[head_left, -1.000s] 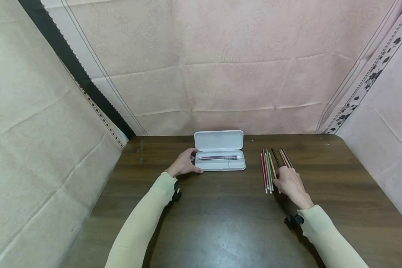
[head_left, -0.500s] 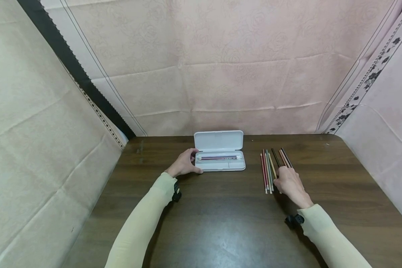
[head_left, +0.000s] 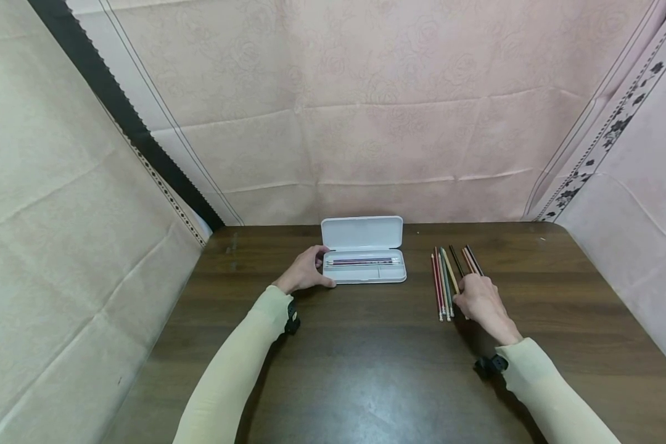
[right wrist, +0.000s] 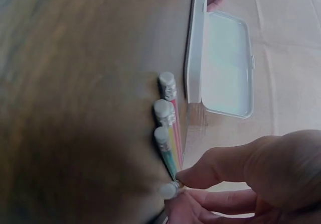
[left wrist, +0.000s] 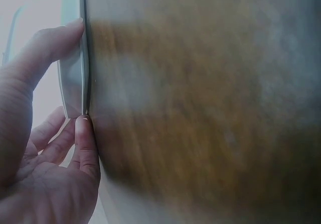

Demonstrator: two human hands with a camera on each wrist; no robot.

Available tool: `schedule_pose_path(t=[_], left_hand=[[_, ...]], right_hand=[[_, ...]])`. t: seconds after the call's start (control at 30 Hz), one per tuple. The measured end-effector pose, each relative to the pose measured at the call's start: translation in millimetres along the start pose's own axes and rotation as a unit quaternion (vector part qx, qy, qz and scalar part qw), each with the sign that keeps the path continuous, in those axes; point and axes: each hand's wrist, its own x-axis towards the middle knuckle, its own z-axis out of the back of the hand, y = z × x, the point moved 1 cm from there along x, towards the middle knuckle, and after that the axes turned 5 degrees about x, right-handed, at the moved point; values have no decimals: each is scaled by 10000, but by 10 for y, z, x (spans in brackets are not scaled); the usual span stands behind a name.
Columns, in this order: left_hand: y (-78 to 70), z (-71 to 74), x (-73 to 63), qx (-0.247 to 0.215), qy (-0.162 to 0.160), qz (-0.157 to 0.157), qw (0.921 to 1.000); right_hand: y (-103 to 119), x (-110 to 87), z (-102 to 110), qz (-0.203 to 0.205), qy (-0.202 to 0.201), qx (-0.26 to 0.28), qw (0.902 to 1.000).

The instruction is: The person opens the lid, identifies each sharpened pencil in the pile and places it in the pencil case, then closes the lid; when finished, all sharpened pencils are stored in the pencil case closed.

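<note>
Your left hand has thumb and fingers clamped on the pencil case, centre frame, probably light, stiff plastic. Right of centre, your right hand pinches an eraser-tipped pencil; likely light, rolly, so mid-shaft's safest.
</note>
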Motion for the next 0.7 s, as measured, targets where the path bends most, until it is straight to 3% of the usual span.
schedule_pose_path(t=[0.23,0.7], left_hand=[[-3,-2,-1,-15,12,8,10000],[-8,4,-8,49,9,-35,10000]], right_hand=[[58,-19,49,106,-232,91,9996],[322,-70,89,1082,-764,222,9909]])
